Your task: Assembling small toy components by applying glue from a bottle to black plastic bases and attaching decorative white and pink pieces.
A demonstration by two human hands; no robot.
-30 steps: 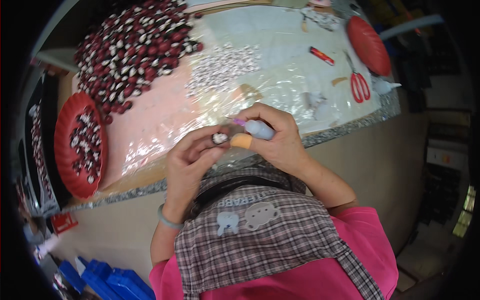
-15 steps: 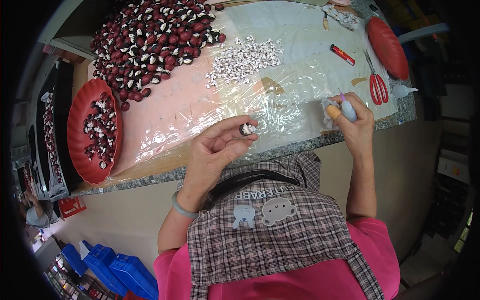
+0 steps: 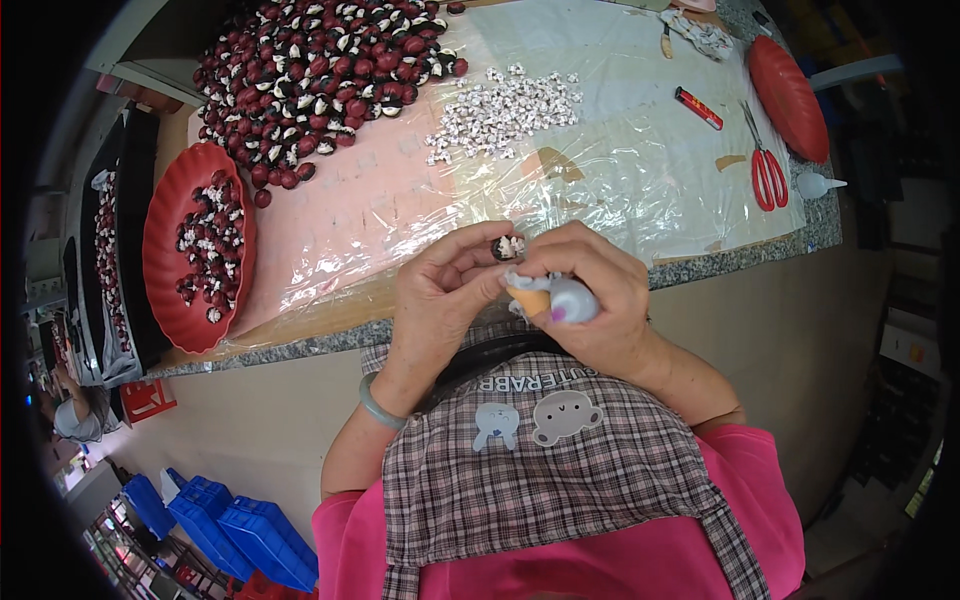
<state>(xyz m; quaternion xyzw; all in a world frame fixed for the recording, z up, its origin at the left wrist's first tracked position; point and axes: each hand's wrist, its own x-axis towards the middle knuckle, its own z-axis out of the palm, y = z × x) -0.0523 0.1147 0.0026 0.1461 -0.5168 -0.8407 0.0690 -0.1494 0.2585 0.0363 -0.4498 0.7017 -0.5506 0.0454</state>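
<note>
Watching remotely, I note forearms (image 3: 690,378) angled inward, hands close together at the granite table edge (image 3: 740,260). Left hand (image 3: 445,290), curled, pinches a small dark-and-white ball (image 3: 508,247); right hand (image 3: 605,290) wraps a pale squeeze bottle (image 3: 578,301) plus a white wad (image 3: 518,281). Ball sits just left of the right hand. Farther off: red dish (image 3: 165,265) leftward, loose white pieces (image 3: 510,110) ahead, heaped dark-red balls (image 3: 320,85) beyond, far left.

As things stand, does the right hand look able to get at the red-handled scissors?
Probably yes for reach: the scissors lie uncovered on the table, nothing upright between. But the right hand holds a squeeze bottle, so it would likely need to free itself first.
</note>
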